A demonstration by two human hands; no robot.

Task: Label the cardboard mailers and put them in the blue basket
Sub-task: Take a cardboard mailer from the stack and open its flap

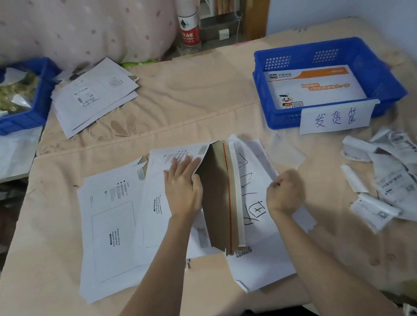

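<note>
At the centre of the frame the left hand (pixel 183 185) lies flat on a white cardboard mailer (pixel 160 200), fingers straight and pressing it down, with the thumb at the fold of its raised brown flap (pixel 217 197). The flap stands up on edge, showing a red tear line and a white adhesive strip (pixel 237 193) along its free side. The right hand (pixel 284 192), just right of the flap, is curled into a fist and pinches something thin and pale at its fingertips; what it is cannot be told.

Under the mailer lie a second flat mailer (pixel 110 231), to the left, and a white sheet with large handwritten strokes (pixel 255 204), to the right. All rest on a peach cloth over the desk (pixel 197 103).

In the upper right stands the blue basket (pixel 383 82), holding an orange-and-white envelope (pixel 315 86); a handwritten paper sign (pixel 336 118) hangs on its near wall. Crumpled labels (pixel 393 180) lie at the right edge. At upper left are more mailers (pixel 94 97) in a stack, beside a second blue bin (pixel 36 98) of yellowish packets. A plastic bottle (pixel 188 19) stands at the top centre.
</note>
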